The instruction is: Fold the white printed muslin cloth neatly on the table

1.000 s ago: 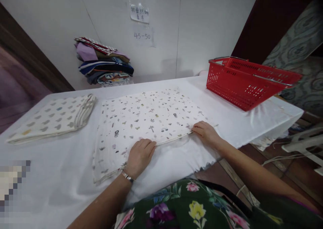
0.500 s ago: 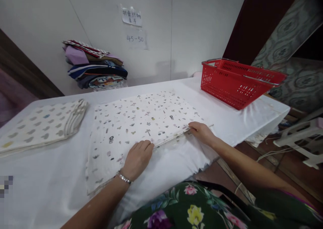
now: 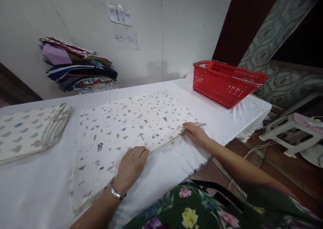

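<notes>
A white cloth (image 3: 131, 121) printed with small grey motifs lies spread in a layered rectangle on the table. My left hand (image 3: 131, 166), with a silver band at its wrist, is closed over the cloth's near edge; its thumb is hidden. Farther right, my right hand (image 3: 195, 133) pinches the same edge close to the corner, where the layers part slightly. Off to the left sits a folded cream cloth (image 3: 22, 131) with grey blotches and one blue one, apart from both hands.
A red basket (image 3: 224, 84) stands at the table's back right. Stacked folded fabrics (image 3: 80, 67) rest against the wall at the back left. White sheeting covers the table (image 3: 161, 185), whose right edge drops to a tiled floor with a white plastic stool (image 3: 292, 128).
My view has turned slightly right, so most things appear shifted left. Both hands stay at the printed cloth's near edge, with little movement along it.
</notes>
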Action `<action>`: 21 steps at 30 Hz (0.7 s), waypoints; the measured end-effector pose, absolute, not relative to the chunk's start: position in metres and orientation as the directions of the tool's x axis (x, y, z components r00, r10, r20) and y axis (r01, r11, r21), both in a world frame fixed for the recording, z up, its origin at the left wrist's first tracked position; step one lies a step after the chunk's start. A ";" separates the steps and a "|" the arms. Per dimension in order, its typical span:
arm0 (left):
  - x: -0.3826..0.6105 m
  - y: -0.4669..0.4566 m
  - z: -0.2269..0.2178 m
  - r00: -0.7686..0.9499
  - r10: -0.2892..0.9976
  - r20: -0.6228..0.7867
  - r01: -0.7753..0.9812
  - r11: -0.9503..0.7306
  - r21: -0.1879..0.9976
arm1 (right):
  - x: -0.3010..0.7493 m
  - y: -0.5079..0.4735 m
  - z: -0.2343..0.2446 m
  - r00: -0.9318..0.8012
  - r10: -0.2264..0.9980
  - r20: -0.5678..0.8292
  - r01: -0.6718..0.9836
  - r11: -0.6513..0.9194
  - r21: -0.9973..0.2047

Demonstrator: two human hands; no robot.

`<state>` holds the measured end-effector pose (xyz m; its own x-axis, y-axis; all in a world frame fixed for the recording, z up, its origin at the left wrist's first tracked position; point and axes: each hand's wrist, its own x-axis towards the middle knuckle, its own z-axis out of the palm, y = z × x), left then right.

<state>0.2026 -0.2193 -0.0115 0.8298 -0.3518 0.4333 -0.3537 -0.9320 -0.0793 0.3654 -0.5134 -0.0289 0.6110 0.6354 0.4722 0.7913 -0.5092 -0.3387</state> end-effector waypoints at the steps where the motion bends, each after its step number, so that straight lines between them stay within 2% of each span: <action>1: 0.203 -0.219 -0.013 0.833 -0.360 0.420 -0.361 -0.929 -0.081 | 0.365 -0.513 -0.030 0.605 0.646 0.465 0.796 -0.499 -0.342; 4: 0.205 -0.216 -0.018 0.838 -0.380 0.392 -0.377 -0.922 -0.088 | 0.364 -0.514 -0.033 0.594 0.677 0.435 0.804 -0.481 -0.349; 9: 0.204 -0.213 -0.020 0.820 -0.380 0.428 -0.377 -0.921 -0.097 | 0.363 -0.529 -0.033 0.619 0.661 0.424 0.785 -0.519 -0.338; 14: 0.205 -0.214 -0.017 0.827 -0.374 0.421 -0.373 -0.924 -0.087 | 0.373 -0.557 -0.038 0.673 0.581 0.459 0.736 -0.587 -0.337; 17: 0.206 -0.216 -0.014 0.823 -0.374 0.428 -0.367 -0.925 -0.101 | 0.377 -0.570 -0.042 0.692 0.553 0.464 0.706 -0.654 -0.273; 21: 0.208 -0.214 -0.011 0.820 -0.365 0.441 -0.357 -0.928 -0.106 | 0.376 -0.576 -0.039 0.676 0.596 0.433 0.701 -0.702 -0.127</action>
<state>0.2076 -0.2141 -0.0106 0.8197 -0.3653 0.4411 -0.3566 -0.9282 -0.1060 0.3764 -0.5763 -0.0395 0.6757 0.5963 0.4334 0.7008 -0.7020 -0.1267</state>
